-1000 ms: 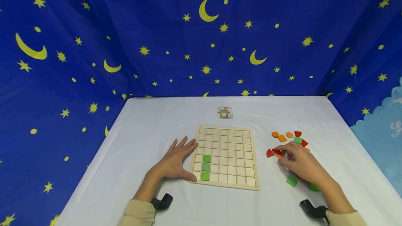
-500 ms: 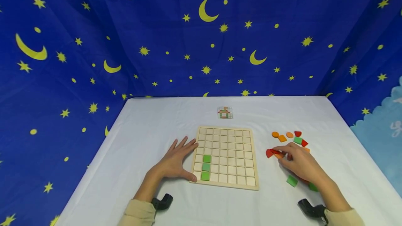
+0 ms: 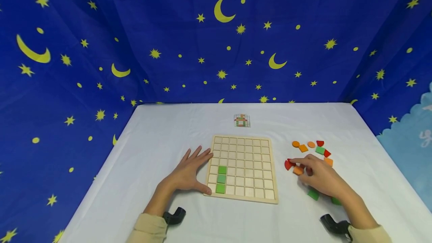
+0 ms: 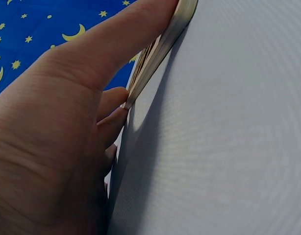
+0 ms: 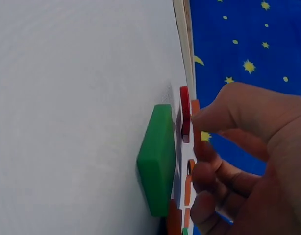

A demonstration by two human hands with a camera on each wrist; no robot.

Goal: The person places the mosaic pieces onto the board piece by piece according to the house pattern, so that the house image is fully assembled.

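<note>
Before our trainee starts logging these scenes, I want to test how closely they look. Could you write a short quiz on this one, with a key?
1. How many green squares sit in the wooden board?
2. True or false: the left hand touches the board's left edge.
3. The picture card lies: a) on the board, b) left of the board, c) beyond the board's far edge.

Key: 1. Three. 2. True. 3. c.

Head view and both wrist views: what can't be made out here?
Head view: small card, fine details too tiny to read.
Head view: rightmost green piece, partly hidden by the right hand.
Left wrist view: board, seen edge-on and cut off at the top.
Right wrist view: orange piece, partly covered by the thumb.
</note>
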